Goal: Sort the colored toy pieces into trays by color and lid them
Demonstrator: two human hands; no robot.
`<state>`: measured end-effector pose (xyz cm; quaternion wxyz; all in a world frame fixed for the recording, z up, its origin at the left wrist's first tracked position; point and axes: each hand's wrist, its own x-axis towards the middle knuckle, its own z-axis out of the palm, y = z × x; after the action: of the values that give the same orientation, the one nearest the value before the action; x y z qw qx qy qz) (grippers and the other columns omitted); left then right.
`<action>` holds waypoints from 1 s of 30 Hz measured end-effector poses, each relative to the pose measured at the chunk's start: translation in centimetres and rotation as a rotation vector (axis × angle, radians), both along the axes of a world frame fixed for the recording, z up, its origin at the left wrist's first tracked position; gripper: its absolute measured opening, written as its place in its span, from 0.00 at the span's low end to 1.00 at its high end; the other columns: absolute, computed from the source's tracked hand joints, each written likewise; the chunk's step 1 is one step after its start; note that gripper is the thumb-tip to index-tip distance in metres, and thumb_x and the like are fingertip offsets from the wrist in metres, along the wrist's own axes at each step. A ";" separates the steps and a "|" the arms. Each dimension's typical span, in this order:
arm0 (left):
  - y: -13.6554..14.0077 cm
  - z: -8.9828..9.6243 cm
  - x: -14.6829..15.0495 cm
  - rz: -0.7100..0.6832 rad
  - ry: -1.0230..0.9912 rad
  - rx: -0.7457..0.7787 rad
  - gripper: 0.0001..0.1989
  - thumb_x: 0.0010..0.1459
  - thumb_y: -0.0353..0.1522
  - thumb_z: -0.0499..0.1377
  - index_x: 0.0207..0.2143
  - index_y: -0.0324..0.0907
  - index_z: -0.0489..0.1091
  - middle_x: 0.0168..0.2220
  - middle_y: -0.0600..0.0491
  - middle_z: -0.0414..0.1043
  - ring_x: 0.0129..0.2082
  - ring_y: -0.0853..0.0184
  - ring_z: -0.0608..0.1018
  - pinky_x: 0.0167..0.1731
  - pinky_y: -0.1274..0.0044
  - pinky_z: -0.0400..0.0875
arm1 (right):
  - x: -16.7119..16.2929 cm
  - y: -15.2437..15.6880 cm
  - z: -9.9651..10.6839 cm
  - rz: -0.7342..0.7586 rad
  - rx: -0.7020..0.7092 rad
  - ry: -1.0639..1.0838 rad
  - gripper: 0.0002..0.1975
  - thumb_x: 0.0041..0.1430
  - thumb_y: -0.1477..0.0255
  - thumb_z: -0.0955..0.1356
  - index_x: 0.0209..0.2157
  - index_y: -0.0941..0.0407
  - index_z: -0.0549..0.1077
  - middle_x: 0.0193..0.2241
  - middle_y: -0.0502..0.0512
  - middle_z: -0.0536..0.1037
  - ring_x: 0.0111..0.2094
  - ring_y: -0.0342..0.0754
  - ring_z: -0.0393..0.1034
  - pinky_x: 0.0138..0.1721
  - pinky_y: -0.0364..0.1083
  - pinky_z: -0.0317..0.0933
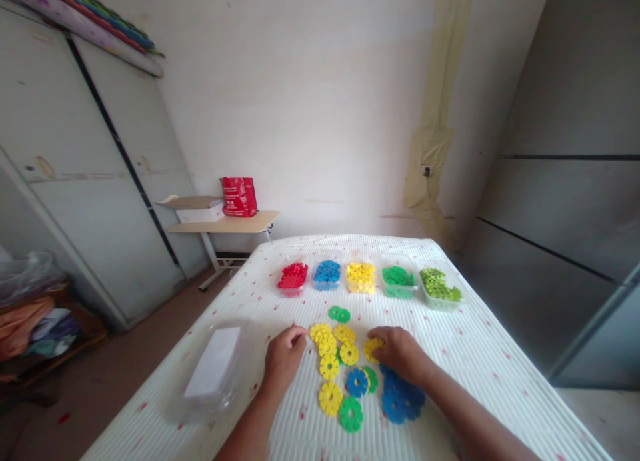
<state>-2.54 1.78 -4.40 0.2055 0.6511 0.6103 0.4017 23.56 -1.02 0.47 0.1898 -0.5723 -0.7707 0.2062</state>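
My right hand (400, 350) has its fingertips on a yellow notched plastic disc (373, 349), right of the loose discs on the table. Its wrist is over a heap of blue discs (400, 398). My left hand (287, 353) is closed with thumb and fingers together, just left of a cluster of yellow discs (327, 345); anything in its fingers is hidden. Nearer me lie a yellow disc (331, 398), a green disc (351, 414) and a blue disc (357, 382) that partly covers others. Two green discs (339, 314) overlap farther out.
Clear tubs stand in a row across the table, with red pieces (293, 276), blue pieces (327, 274), yellow pieces (361, 277), green pieces (398, 282) and light green pieces (440, 285). A clear container with a white slab (214, 364) lies at left. A small side table (240, 223) stands behind.
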 end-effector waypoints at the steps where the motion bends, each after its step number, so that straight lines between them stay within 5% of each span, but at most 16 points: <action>1: 0.0 -0.1 0.0 0.000 0.000 0.004 0.12 0.48 0.34 0.51 0.29 0.41 0.73 0.28 0.55 0.76 0.30 0.68 0.76 0.33 0.80 0.67 | -0.1 0.0 0.0 -0.005 -0.007 -0.059 0.16 0.46 0.76 0.64 0.39 0.54 0.74 0.38 0.54 0.77 0.40 0.49 0.69 0.42 0.43 0.58; 7: 0.2 -0.4 0.0 -0.007 0.001 0.016 0.12 0.48 0.33 0.51 0.29 0.41 0.73 0.29 0.54 0.76 0.30 0.68 0.76 0.32 0.80 0.67 | -0.7 0.3 -0.8 -0.023 -0.004 -0.241 0.16 0.47 0.73 0.64 0.39 0.55 0.73 0.36 0.57 0.75 0.37 0.50 0.70 0.38 0.43 0.58; 17: 0.0 -0.2 0.0 -0.010 0.013 -0.008 0.12 0.48 0.32 0.51 0.29 0.42 0.73 0.30 0.54 0.77 0.31 0.68 0.76 0.34 0.80 0.66 | -0.4 0.5 -0.4 0.001 -0.010 -0.144 0.10 0.43 0.76 0.64 0.32 0.55 0.68 0.26 0.50 0.72 0.27 0.44 0.65 0.26 0.40 0.50; 22: 0.0 -0.2 0.1 -0.002 0.030 0.004 0.11 0.48 0.31 0.50 0.28 0.42 0.73 0.30 0.53 0.76 0.31 0.68 0.76 0.35 0.80 0.66 | 0.1 2.9 2.0 0.026 -0.004 -0.066 0.11 0.38 0.79 0.67 0.29 0.56 0.70 0.26 0.50 0.73 0.28 0.43 0.65 0.27 0.39 0.52; 30: 0.0 -0.4 0.1 0.020 0.002 -0.001 0.11 0.48 0.31 0.51 0.29 0.42 0.73 0.30 0.54 0.76 0.32 0.69 0.76 0.34 0.80 0.66 | 0.5 11.0 7.0 -0.251 0.142 0.097 0.15 0.47 0.72 0.67 0.39 0.58 0.71 0.30 0.54 0.76 0.25 0.42 0.68 0.27 0.40 0.57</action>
<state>-2.47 1.80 -4.76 0.2013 0.6452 0.6171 0.4030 24.08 9.96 7.51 0.2908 -0.6386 -0.6957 0.1534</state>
